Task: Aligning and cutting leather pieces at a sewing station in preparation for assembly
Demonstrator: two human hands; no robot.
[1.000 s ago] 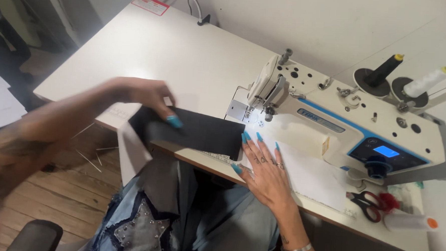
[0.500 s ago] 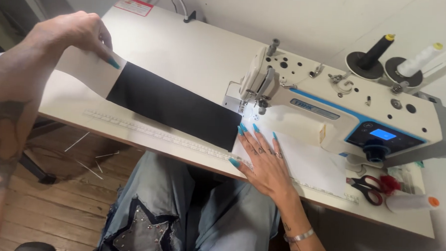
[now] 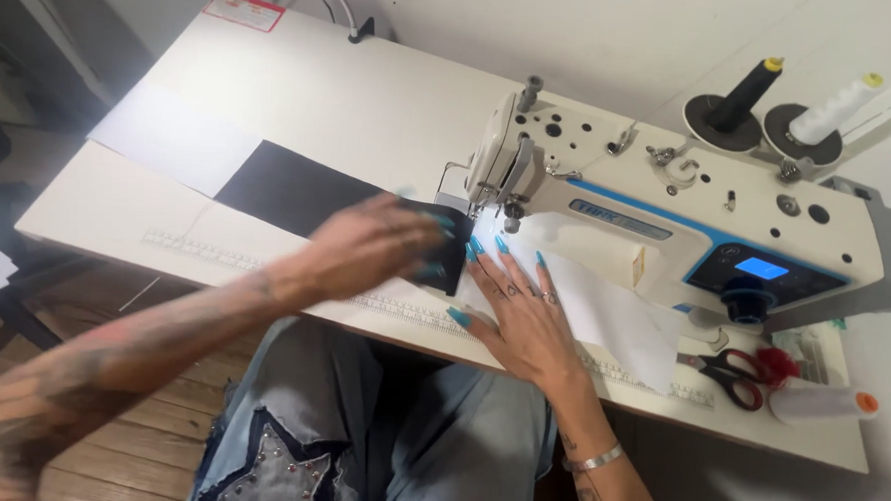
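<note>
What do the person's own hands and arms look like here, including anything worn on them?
Both arms are bare, without sleeves, and tattooed. The right hand has long pointed teal nails, small finger tattoos and a silver bracelet at the wrist. The left hand is motion-blurred but shows teal nails too.

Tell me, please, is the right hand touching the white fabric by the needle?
Touching: the head view shows the right hand lying flat, fingers spread, on the white fabric.

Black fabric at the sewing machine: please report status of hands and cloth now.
Left hand flat on black fabric, open. Right hand flat on white fabric beside the needle. Scissors lie apart, right.
</note>
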